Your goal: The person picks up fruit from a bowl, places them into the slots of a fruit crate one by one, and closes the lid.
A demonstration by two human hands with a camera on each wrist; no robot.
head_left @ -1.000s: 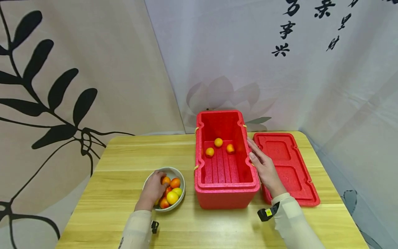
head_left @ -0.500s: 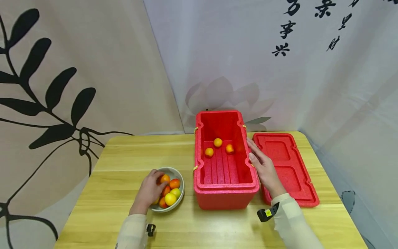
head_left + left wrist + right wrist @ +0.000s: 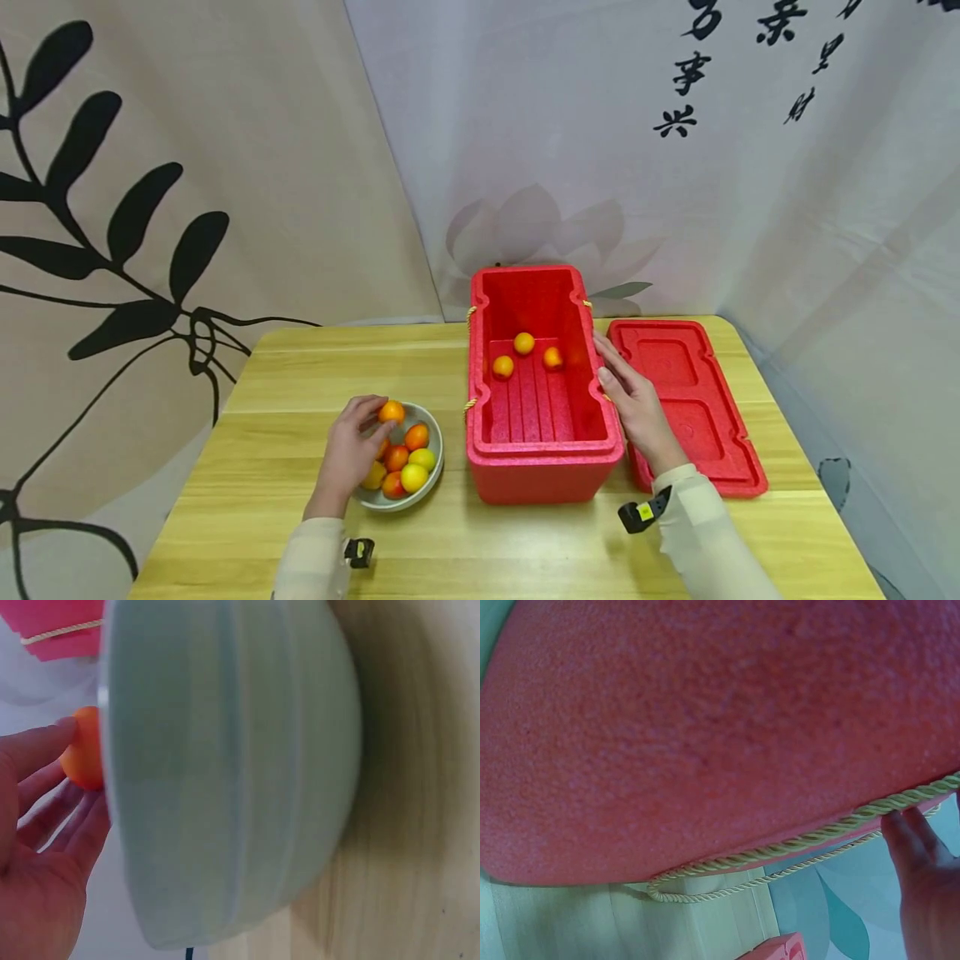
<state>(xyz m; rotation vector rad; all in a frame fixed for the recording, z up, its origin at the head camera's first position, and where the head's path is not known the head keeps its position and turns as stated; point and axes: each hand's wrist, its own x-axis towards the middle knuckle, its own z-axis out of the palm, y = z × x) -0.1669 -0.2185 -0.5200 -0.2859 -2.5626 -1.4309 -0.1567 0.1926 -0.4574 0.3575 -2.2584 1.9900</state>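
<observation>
My left hand (image 3: 351,446) pinches a small round orange fruit (image 3: 392,412) between thumb and fingers, at the far rim of a pale grey-green bowl (image 3: 439,461). In the left wrist view the bowl's side (image 3: 232,765) hides part of the orange fruit (image 3: 84,754). Several orange, red-orange and yellow fruits (image 3: 414,477) lie in the bowl. My right hand (image 3: 641,410) rests along the right wall of a red foam box (image 3: 547,479), fingers fairly straight. In the right wrist view its fingertips touch near the yellow rope (image 3: 802,841). Three orange fruits (image 3: 523,343) lie on the box's floor.
A red lid (image 3: 701,425) lies flat on the wooden table (image 3: 300,375), right of the box and partly behind my right hand. Printed curtains (image 3: 300,167) hang right behind the table's far edge. The bowl stands left of the box with a gap between them.
My left hand has lifted the orange fruit from among the others to the bowl's far rim, moving slightly up and left. The right hand stays against the box.
</observation>
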